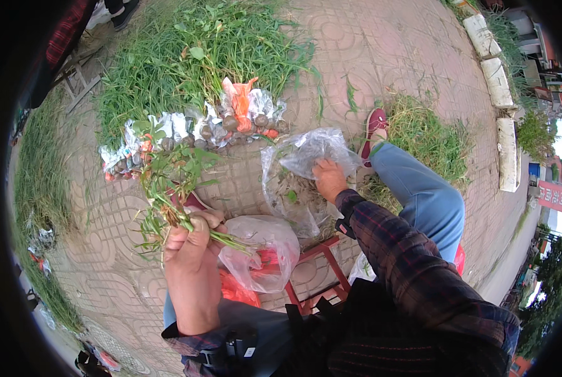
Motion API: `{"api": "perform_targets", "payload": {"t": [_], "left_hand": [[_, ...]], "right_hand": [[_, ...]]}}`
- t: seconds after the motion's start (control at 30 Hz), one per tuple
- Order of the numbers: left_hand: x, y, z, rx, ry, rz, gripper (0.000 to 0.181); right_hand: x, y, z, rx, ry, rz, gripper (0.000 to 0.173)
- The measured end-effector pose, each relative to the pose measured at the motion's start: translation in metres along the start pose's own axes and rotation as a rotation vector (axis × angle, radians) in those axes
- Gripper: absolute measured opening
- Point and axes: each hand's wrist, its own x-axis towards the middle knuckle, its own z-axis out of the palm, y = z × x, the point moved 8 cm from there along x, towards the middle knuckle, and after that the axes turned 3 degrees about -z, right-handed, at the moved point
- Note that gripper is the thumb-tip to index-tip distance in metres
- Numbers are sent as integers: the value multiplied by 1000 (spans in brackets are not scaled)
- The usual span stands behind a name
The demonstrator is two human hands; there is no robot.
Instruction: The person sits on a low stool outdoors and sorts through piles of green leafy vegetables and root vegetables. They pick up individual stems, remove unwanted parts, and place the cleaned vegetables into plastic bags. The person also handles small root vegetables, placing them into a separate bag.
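Note:
My left hand (193, 240) is closed around the stems of a bunch of leafy green plants (179, 165). The cut ends stick out to the right, and a few brown, withered leaves hang near the thumb. My right hand (330, 179) grips a crumpled sheet of clear plastic bag (316, 151); its fingertips are partly hidden in the folds. Below that plastic, dark loose soil (297, 191) with a small green leaf lies in the open part of the bag. Between my hands sits a whitish translucent plastic bag (262, 231) with red plastic inside.
Ahead lies a large heap of green seedlings (205, 56), their root balls (229, 123) wrapped in white and orange plastic. Loose grass (427, 136) lies beside my right shoe (376, 127). A red stool frame (318, 264) is below me. White planter boxes (495, 82) line the right.

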Motion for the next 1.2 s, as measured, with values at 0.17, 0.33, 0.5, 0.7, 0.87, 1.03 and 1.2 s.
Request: {"api": "perform_targets", "payload": {"t": [0.17, 0.33, 0.5, 0.7, 0.87, 1.03, 1.2], "left_hand": [[6, -7, -1, 56, -48, -22, 16], [6, -5, 10, 84, -85, -18, 18], [5, -10, 12, 66, -58, -61, 18], [3, -11, 8, 164, -21, -36, 22], [5, -16, 4, 176, -30, -23, 21], [3, -18, 2, 151, 32, -101, 19], [3, -15, 7, 120, 35, -95, 21]], "right_hand": [[-32, -1, 50, 25, -543, 156, 23], [-16, 29, 59, 289, -601, 467, 23], [-15, 49, 62, 85, -348, 401, 24], [-18, 34, 48, 56, -188, 283, 34], [-28, 32, 51, -118, -66, 218, 37], [-24, 37, 59, -95, -104, 187, 35], [-20, 41, 63, -104, -161, 204, 33]]}}
